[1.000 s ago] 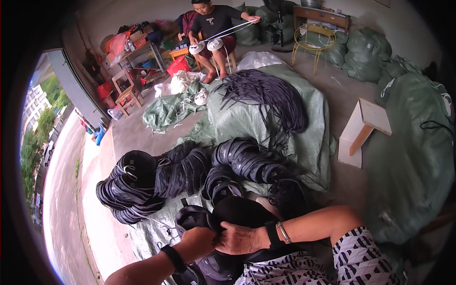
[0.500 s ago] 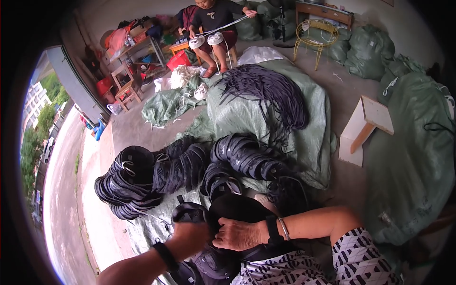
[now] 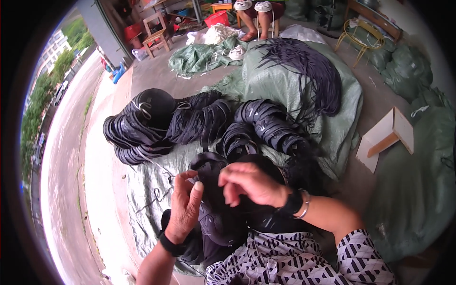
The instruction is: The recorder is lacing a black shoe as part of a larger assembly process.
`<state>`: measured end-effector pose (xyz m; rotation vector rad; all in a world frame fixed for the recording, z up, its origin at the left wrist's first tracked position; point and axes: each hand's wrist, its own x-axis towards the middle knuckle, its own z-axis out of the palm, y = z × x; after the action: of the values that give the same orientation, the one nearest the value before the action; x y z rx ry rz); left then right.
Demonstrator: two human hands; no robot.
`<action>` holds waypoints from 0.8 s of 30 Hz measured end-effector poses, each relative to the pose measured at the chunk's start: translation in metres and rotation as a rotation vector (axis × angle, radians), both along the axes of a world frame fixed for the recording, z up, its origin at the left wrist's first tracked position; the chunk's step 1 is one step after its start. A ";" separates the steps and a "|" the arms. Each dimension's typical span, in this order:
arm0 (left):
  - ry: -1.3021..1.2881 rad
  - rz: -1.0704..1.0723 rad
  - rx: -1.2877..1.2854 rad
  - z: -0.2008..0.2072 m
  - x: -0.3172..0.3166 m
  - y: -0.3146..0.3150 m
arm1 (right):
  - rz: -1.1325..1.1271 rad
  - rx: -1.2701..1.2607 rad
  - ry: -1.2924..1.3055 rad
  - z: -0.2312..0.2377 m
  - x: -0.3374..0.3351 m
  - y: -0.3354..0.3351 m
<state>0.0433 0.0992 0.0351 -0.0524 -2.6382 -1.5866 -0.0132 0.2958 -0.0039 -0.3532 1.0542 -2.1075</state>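
Note:
A black shoe upper (image 3: pixel 218 223) lies on my lap, its top end close to my fingers. My left hand (image 3: pixel 185 206) is at its left side, thumb raised and apart from the curled fingers; I see nothing held in it. Over the upper's right side hovers my right hand (image 3: pixel 256 184), blurred, with loosely bent fingers spread and nothing visible in them. Another dark, rounded piece sits beneath my right wrist, mostly covered by it. Just beyond are nested rows of black shoe uppers (image 3: pixel 202 122), and a second curved row (image 3: pixel 270 121) stands to their right.
A heap of dark laces (image 3: pixel 318 80) drapes over a green sack (image 3: pixel 270 71). At right stand a white board piece (image 3: pixel 403 129) and large green bags (image 3: pixel 408 204). Across from me sits a person with white shoe uppers (image 3: pixel 262 6) on the knees. A wooden chair (image 3: pixel 156 34) is far left.
My closed hands have come apart and opened above the shoe upper, the right one lifting. The view has tilted downward, shifting the far things up and cutting off the other person's upper body.

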 end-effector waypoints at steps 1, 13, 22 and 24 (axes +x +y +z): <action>-0.055 0.089 0.160 -0.012 0.007 0.002 | -0.050 0.015 -0.053 -0.007 -0.005 0.017; -0.094 0.223 0.705 -0.050 0.059 -0.015 | -1.275 0.209 -0.168 0.026 -0.069 0.246; -0.379 0.022 0.499 -0.057 0.069 -0.031 | 0.250 0.507 0.385 0.025 -0.004 0.012; -0.364 0.039 0.466 -0.058 0.070 -0.029 | 0.581 0.760 0.390 0.023 0.012 -0.013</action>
<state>0.1132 0.0705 -0.0233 0.3377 -2.3906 -2.3388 -0.0010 0.2829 0.0194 -0.6046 1.6439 -1.0444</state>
